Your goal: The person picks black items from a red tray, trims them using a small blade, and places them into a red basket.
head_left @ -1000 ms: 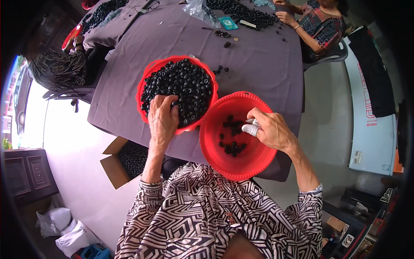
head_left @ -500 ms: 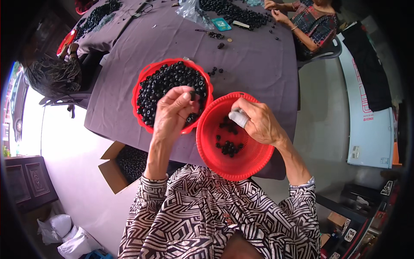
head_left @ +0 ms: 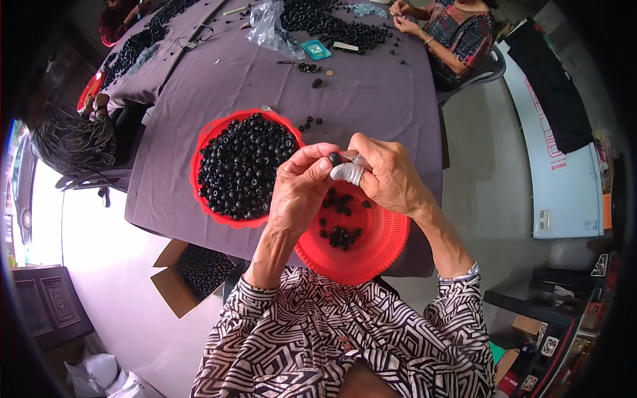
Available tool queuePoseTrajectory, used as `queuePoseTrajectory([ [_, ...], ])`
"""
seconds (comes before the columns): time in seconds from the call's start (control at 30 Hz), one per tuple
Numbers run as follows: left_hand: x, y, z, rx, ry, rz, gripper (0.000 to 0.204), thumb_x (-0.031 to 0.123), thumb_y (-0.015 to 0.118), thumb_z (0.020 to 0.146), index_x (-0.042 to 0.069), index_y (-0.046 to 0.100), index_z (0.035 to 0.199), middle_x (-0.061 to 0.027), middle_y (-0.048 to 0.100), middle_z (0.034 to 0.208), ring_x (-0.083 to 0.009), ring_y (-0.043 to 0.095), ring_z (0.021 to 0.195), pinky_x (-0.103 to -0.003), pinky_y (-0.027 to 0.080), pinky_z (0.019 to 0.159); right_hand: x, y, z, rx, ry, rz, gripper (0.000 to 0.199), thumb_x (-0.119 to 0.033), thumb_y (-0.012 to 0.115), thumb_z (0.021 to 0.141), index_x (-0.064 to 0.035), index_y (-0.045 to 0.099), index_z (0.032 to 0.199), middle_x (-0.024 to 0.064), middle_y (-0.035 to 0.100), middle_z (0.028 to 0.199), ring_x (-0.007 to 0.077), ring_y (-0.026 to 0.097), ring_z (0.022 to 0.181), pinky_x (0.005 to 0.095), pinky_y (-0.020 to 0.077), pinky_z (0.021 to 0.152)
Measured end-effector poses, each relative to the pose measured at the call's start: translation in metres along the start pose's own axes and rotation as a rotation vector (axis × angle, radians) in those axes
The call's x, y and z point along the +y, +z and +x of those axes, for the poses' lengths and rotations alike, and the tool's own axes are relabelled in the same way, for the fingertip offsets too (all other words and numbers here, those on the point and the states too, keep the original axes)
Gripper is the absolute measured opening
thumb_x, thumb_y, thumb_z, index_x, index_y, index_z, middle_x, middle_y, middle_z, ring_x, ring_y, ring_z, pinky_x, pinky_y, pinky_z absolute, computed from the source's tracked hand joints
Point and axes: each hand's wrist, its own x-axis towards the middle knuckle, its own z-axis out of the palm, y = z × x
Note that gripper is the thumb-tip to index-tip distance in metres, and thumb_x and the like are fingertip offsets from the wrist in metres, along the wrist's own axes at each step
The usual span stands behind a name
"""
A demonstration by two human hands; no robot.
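- Between the left thumb and forefinger sits a dark round piece; the left hand is nearly closed, pinching it at the tips, apparently so that one side stays exposed.
- Just right of it, the right hand is curled, its pale wrapping up against the piece; the wrapping probably guards the skin; whether those fingers also grip something hidden, I cannot tell.
- Below both hands rests the wide red basket, with a few dark pieces at its bottom; its bowl is probably placed there to catch whatever drops.
- Left of the left hand stands the fuller red basket, heaped with dark beads; its nearness seems meant to keep the reach short.
- Beyond the hands, loose beads lie on the purple-grey tablecloth; farther off, a larger heap spreads near a co-worker's hands.
- Half a second ago the left hand held its piece over the fuller red basket, apart from the right; now the two meet above the wide one, and the heaped beads show almost whole.
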Motion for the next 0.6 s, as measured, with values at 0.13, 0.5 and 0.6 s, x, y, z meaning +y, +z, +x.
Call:
queuePoseTrajectory([
  [0.13, 0.002, -0.002, 0.000, -0.075, -0.009, 0.020, 0.018, 0.002, 0.058, 0.085, -0.002, 0.059, 0.103, -0.0086, 0.063, 0.095, -0.0162, 0.060, 0.087, -0.030, 0.050, 0.081, -0.008, -0.012, 0.002, -0.108, 0.041, -0.031, 0.035, -0.021, 0.071, 0.076, -0.0016, 0.042, 0.075, 0.0134, 0.051, 0.061, 0.0285, 0.054, 0.054, 0.0358, 0.0405, 0.048],
  [0.5, -0.002, -0.003, -0.001, -0.082, -0.031, 0.074, 0.018, 0.001, 0.058, 0.085, -0.001, 0.060, 0.102, -0.0068, 0.063, 0.094, -0.0137, 0.060, 0.084, -0.027, 0.051, 0.078, -0.008, -0.018, 0.002, -0.236, 0.078, -0.051, 0.040, -0.026, 0.071, 0.075, -0.0006, 0.041, 0.071, 0.0146, 0.050, 0.059, 0.0328, 0.050, 0.052, 0.0390, 0.0382, 0.049],
  [0.6, -0.002, -0.005, -0.001, -0.087, -0.029, 0.085, 0.017, 0.001, 0.058, 0.085, -0.001, 0.060, 0.102, -0.0067, 0.063, 0.094, -0.0138, 0.060, 0.084, -0.026, 0.051, 0.077, -0.009, -0.017, 0.001, -0.239, 0.079, -0.065, 0.040, -0.027, 0.071, 0.075, -0.0008, 0.041, 0.071, 0.0148, 0.050, 0.058, 0.0334, 0.049, 0.052, 0.0396, 0.0377, 0.049],
])
